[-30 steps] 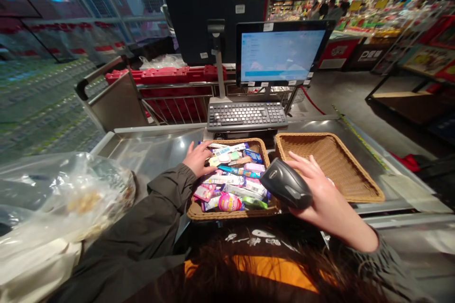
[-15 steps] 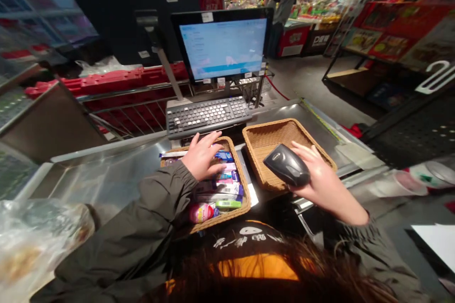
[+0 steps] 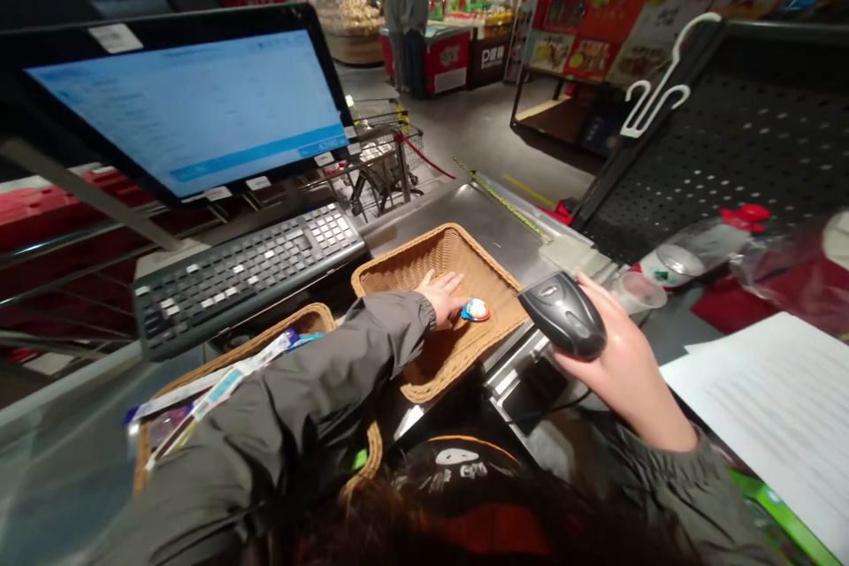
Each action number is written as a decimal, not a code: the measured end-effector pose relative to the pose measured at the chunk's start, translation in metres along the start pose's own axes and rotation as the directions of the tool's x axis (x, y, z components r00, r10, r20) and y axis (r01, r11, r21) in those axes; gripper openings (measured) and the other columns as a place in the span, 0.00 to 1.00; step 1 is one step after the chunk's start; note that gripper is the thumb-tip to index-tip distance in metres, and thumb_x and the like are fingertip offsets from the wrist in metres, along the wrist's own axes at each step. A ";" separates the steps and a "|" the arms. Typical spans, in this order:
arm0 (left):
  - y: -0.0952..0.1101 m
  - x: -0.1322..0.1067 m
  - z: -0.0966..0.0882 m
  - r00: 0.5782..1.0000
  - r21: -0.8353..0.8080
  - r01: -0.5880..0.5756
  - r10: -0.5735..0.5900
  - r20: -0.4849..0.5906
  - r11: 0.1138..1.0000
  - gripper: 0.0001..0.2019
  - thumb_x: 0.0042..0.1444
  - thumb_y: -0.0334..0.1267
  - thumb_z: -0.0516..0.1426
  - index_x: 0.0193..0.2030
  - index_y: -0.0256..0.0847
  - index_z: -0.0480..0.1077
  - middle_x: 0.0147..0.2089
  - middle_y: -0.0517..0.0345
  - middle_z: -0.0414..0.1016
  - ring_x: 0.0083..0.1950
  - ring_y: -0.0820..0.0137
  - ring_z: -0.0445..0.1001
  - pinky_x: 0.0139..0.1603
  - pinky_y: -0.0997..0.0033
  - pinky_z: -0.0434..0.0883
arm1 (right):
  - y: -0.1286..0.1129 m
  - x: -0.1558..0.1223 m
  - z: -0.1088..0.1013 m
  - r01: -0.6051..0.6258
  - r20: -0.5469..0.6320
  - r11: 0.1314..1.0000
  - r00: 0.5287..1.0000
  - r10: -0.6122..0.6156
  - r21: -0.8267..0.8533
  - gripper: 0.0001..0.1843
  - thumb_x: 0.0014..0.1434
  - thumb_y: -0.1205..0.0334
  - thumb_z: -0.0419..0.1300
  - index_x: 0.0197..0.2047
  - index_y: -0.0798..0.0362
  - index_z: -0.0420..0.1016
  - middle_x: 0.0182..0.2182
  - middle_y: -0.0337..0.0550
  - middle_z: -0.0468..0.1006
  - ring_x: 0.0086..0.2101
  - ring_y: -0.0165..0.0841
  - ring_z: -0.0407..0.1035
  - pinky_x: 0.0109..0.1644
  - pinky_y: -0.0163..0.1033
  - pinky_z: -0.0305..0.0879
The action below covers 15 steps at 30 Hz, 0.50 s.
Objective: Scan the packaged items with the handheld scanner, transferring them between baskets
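Note:
My left hand [image 3: 441, 295] is inside the right wicker basket [image 3: 378, 270], fingers stretched out and apart. Beside its fingertips, on the basket floor, lies a small egg-shaped packet [image 3: 476, 309] in blue, white and red. Just right of this basket, my right hand [image 3: 614, 345] is wrapped round a black barcode scanner [image 3: 563, 314], held up in the air. Partly covered by my left sleeve, the left wicker basket [image 3: 311, 316] holds several wrapped snacks [image 3: 225, 385]; most of its contents are hidden.
A keyboard [image 3: 248, 274] and a monitor [image 3: 199, 110] stand at the left behind the baskets. Printed papers [image 3: 769, 411], a cup [image 3: 669, 265] and a white hanger [image 3: 653, 97] are at the right. Two people [image 3: 406, 26] stand far back.
My left hand has moved from the left basket across into the right one, where a small egg-shaped packet now lies. The view has turned right. My right hand still holds the scanner.

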<state>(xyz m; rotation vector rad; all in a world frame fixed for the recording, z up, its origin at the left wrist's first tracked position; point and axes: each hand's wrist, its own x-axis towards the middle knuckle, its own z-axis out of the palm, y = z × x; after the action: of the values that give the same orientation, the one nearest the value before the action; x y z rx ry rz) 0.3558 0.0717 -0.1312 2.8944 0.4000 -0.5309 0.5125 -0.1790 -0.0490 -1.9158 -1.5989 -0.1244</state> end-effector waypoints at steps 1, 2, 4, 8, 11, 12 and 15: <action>0.003 0.016 0.006 0.999 0.012 -0.009 0.009 0.041 1.000 0.41 0.46 0.41 0.69 0.68 0.53 0.62 0.78 0.47 0.40 0.76 0.45 0.44 0.70 0.30 0.41 | 0.005 0.000 -0.001 -0.009 -0.005 1.000 1.000 0.009 0.003 0.33 0.56 0.58 0.62 0.63 0.50 0.61 0.57 0.56 0.71 0.65 0.57 0.58 0.66 0.70 0.54; 0.007 0.030 0.012 0.997 0.027 -0.019 0.017 0.073 0.999 0.43 0.45 0.41 0.70 0.68 0.53 0.61 0.78 0.47 0.38 0.76 0.45 0.43 0.71 0.30 0.40 | 0.010 0.001 -0.002 -0.018 -0.011 1.000 1.000 0.018 0.007 0.33 0.56 0.58 0.62 0.64 0.50 0.61 0.58 0.56 0.71 0.65 0.57 0.58 0.67 0.69 0.54; 0.013 0.053 0.025 0.993 0.054 -0.031 0.025 0.117 0.998 0.45 0.43 0.43 0.70 0.69 0.52 0.59 0.78 0.45 0.36 0.77 0.47 0.40 0.71 0.31 0.38 | 0.021 0.004 -0.002 -0.037 -0.016 0.999 0.999 0.038 0.014 0.34 0.56 0.58 0.62 0.64 0.50 0.60 0.58 0.56 0.70 0.65 0.56 0.58 0.67 0.68 0.54; 0.021 0.079 0.049 0.992 0.036 0.010 -0.015 0.129 0.999 0.50 0.42 0.48 0.70 0.71 0.45 0.56 0.78 0.40 0.34 0.77 0.46 0.38 0.72 0.32 0.35 | 0.037 0.013 0.000 -0.055 0.004 0.998 0.998 0.055 0.044 0.34 0.55 0.57 0.63 0.63 0.50 0.61 0.58 0.57 0.70 0.64 0.57 0.58 0.67 0.70 0.52; 0.014 0.085 0.063 0.992 0.003 0.110 -0.110 0.070 0.994 0.40 0.44 0.49 0.69 0.65 0.43 0.66 0.78 0.43 0.37 0.77 0.47 0.40 0.73 0.36 0.31 | 0.044 0.021 0.004 -0.053 0.029 0.996 0.998 0.051 0.075 0.34 0.54 0.58 0.63 0.63 0.50 0.62 0.58 0.56 0.71 0.65 0.57 0.57 0.68 0.70 0.50; 0.008 0.086 0.067 0.988 -0.007 0.139 -0.138 0.065 0.990 0.35 0.45 0.51 0.67 0.61 0.42 0.70 0.78 0.44 0.40 0.76 0.47 0.42 0.73 0.37 0.31 | 0.045 0.024 0.005 -0.057 0.037 0.995 0.998 0.054 0.084 0.34 0.54 0.59 0.63 0.63 0.49 0.62 0.58 0.55 0.71 0.65 0.57 0.57 0.68 0.70 0.49; -0.016 0.085 0.075 0.974 -0.044 0.213 -0.209 0.088 0.976 0.24 0.55 0.55 0.59 0.51 0.41 0.77 0.76 0.44 0.47 0.75 0.46 0.46 0.72 0.34 0.41 | 0.050 0.031 0.009 -0.066 0.060 0.992 0.996 0.060 0.105 0.35 0.53 0.57 0.63 0.63 0.49 0.62 0.59 0.55 0.71 0.64 0.57 0.58 0.68 0.71 0.48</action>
<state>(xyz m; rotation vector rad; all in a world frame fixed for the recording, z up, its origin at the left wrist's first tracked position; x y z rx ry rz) 0.4037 0.0906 -0.2337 2.7842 0.7033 -0.6593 0.5633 -0.1510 -0.0628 -1.8994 -1.5473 0.0416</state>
